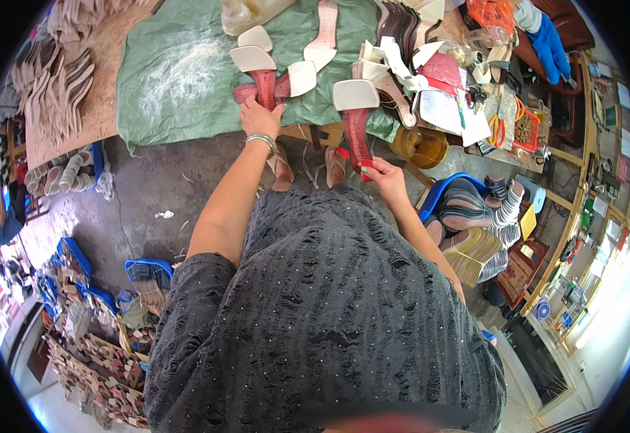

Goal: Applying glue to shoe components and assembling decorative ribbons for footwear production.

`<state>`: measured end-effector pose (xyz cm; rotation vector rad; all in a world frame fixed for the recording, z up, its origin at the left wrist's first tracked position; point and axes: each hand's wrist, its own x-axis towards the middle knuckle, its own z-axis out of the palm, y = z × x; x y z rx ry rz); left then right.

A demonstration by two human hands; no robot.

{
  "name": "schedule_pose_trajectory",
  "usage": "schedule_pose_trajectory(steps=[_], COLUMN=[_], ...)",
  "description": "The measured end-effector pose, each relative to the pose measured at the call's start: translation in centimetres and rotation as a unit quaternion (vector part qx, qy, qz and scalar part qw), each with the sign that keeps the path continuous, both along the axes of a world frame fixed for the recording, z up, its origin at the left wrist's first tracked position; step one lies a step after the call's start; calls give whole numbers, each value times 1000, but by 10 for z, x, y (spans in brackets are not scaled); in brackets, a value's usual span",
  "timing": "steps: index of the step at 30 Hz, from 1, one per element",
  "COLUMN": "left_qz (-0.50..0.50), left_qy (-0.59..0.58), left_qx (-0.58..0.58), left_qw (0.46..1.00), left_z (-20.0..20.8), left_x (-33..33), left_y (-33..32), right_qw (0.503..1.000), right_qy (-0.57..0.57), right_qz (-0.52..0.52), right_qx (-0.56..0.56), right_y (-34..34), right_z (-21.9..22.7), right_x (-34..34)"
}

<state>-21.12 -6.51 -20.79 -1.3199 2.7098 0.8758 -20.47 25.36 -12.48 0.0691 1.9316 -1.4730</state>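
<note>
A red insole (359, 138) with a white square toe part hangs over the front edge of the green sheet, toe end toward the table. My right hand (387, 179) pinches its heel end between thumb and fingers. Farther left, my left hand (261, 119) closes over the near end of another red insole (264, 88), which lies across a second red piece. White square toe parts (302, 78) show at the ends of these pieces. A pale pink insole (325, 32) with a white toe lies behind them. My left fingertips are partly hidden.
The green sheet (177, 72) covers the table, with white powder on it. Stacked insoles (55, 94) lie at the left. On the right are orange scissors (499, 131), white scraps and a brown pot (419, 146). A blue basket (437, 195) of bundled pieces stands below.
</note>
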Motion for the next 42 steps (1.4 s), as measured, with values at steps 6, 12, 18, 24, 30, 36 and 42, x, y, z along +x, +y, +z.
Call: schedule_pose_trajectory(steps=[6,12,18,24,30,36,42], left_qz=[-43,17,54,50,43,8,87], left_qy=[78,191,321,382,393,384,354], left_qx=[43,364,503,542,613,606,614], left_qw=[995,911,801,746,684,697,700], left_z=[-15,-3,46,90,141,168,162], left_x=[-5,-4,-1,29,63,81,92], left_y=[-21,-45,-42,-31,-10,-1,2], right_qw=[996,998,977,980,976,976,989], right_qy=[-31,-57,-207,-194,-202,-185,-144], right_qz=[33,-20,-17,-33,-51,-93,-7], right_qx=[74,16,-49,-21,-68,-72,-25], right_y=[5,4,-4,-20,-34,-32,-29], right_z=[-29,-46,-53,-76,-93,-95,-102], right_x=[3,-2,-17,-44,-72,-76,-76])
